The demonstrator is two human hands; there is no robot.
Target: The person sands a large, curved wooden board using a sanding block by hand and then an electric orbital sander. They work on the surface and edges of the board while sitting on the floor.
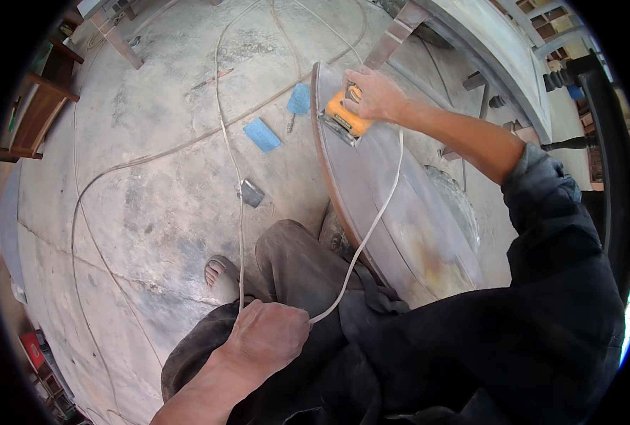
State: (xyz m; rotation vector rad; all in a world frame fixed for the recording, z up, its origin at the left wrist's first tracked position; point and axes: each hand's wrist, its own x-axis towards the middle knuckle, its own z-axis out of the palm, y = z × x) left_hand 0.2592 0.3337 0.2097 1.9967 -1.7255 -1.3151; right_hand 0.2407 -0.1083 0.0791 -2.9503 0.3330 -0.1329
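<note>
My right hand is closed around a yellow electric sander, whose flat base lies on the far part of a wooden board. The board is long, with a curved brown edge, a dusty greyish face and a yellowish patch toward its near end. From the sander a white power cord runs down to my left hand. That hand is a fist above my lap with the cord gripped in it. Beyond the fist the cord continues up across the floor.
Blue sheets of sandpaper and a dark grey block lie on the concrete floor. Several cables snake over it. Wooden furniture stands at the left, and a grey table at the upper right.
</note>
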